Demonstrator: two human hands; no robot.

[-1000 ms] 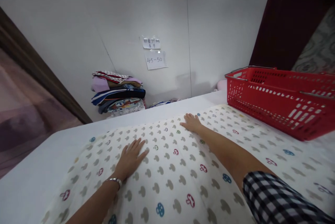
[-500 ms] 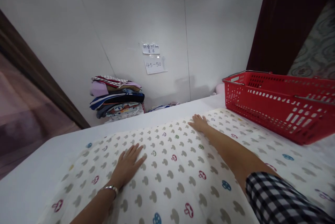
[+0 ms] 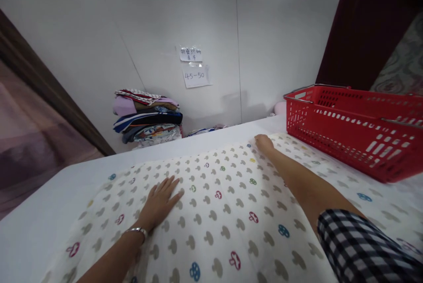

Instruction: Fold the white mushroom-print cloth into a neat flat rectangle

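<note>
A cream cloth printed with grey and coloured mushrooms lies spread over the white table. My left hand rests flat on its left half, fingers stretched and a little apart, a bracelet at the wrist. At the far edge of the cloth, right of the middle, my right hand is closed on the fabric. Its fingertips are tucked out of sight. Slight creases run through the cloth beside my right forearm.
A red plastic basket with metal handles stands on the right. Folded fabrics are piled by the wall behind the white table. Two paper labels hang on the wall. A pink curtain hangs at left.
My right hand has moved slightly right and away from me, going from flat with spread fingers to closed at the cloth's far edge. My left hand stays flat in about the same place.
</note>
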